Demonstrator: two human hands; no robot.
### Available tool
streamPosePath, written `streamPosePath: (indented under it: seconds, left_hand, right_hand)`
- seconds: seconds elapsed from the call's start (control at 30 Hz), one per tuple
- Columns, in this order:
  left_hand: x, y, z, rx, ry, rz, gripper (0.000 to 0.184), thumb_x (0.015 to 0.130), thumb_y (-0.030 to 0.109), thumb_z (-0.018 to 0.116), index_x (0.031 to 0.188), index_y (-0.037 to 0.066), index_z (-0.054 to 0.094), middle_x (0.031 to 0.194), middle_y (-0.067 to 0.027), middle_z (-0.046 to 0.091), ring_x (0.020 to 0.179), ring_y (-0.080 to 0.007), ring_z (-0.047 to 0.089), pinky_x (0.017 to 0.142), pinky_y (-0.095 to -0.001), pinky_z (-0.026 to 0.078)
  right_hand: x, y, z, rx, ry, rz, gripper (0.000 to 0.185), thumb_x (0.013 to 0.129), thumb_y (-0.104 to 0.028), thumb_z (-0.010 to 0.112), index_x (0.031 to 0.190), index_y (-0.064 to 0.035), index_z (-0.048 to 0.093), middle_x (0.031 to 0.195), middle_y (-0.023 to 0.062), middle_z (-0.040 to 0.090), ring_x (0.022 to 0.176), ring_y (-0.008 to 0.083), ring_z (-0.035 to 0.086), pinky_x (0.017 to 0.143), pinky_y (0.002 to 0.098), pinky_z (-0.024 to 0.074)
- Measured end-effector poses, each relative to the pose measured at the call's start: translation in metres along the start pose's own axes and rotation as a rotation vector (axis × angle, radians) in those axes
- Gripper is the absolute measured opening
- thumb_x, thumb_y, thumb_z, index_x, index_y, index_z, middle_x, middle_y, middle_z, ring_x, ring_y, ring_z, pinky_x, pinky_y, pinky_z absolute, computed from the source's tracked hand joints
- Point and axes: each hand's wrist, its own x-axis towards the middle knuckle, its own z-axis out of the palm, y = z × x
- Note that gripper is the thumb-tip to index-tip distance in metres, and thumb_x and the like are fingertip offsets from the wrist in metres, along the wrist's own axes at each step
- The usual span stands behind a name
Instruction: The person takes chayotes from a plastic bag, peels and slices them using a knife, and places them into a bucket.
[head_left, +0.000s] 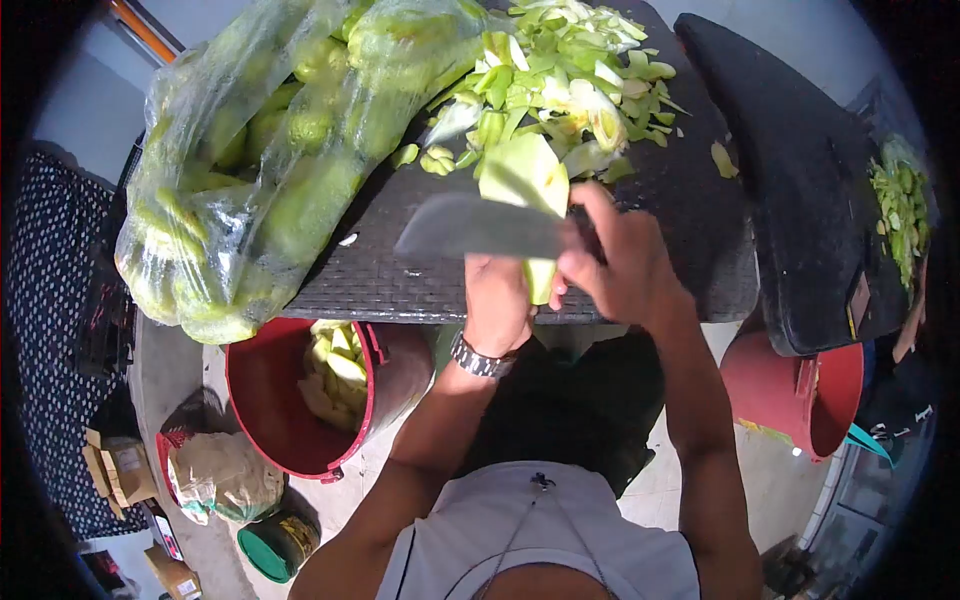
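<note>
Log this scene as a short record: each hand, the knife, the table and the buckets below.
Left hand: grips a pale green vegetable; watch on the wrist
Right hand: holds the knife
Knife state: blade blurred, crossing in front of the vegetable; contact unclear
Table: bag on the left, peels heaped beyond the hands
Left bucket: pale pieces inside
Right bucket: contents unclear

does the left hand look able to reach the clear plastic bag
Probably not: the left hand grips the pale green fruit, and the knife crosses just ahead of it.
</note>
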Motion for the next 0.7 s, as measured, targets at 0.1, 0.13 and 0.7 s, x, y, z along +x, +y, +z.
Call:
streamPosePath:
  seconds: [0.1, 0.13, 0.7]
  left_hand:
    - [-0.001, 0.001, 0.008, 0.008, -0.014, 0.066, 0.021, 0.105, 0.016, 0.051, 0.109, -0.002, 0.059, 0.080, -0.0109, 0.066, 0.054, -0.0172, 0.062, 0.041, -0.0273, 0.048]
    - [-0.003, 0.003, 0.008, 0.016, -0.059, 0.058, 0.021, 0.105, 0.016, 0.050, 0.108, -0.002, 0.060, 0.079, -0.0108, 0.066, 0.054, -0.0169, 0.062, 0.041, -0.0270, 0.047]
    - [-0.007, 0.007, 0.020, 0.104, 0.005, 0.045, 0.038, 0.105, 0.029, 0.043, 0.110, -0.005, 0.058, 0.077, -0.0127, 0.064, 0.047, -0.0172, 0.057, 0.037, -0.0271, 0.043]
  right_hand:
    - [-0.007, -0.001, 0.001, 0.000, -0.065, 0.003, 0.051, 0.090, -0.040, 0.072, 0.117, -0.0014, 0.053, 0.078, 0.0220, 0.068, 0.074, 0.0463, 0.069, 0.066, 0.0515, 0.0537]
    - [-0.006, 0.000, 0.001, -0.014, -0.055, 0.007, 0.051, 0.091, -0.040, 0.072, 0.118, -0.0011, 0.053, 0.077, 0.0223, 0.068, 0.073, 0.0465, 0.069, 0.066, 0.0515, 0.0536]
    - [-0.003, 0.001, -0.003, 0.027, -0.012, 0.012, 0.055, 0.091, -0.041, 0.071, 0.121, -0.0003, 0.051, 0.072, 0.0204, 0.067, 0.068, 0.0440, 0.069, 0.061, 0.0494, 0.0527]
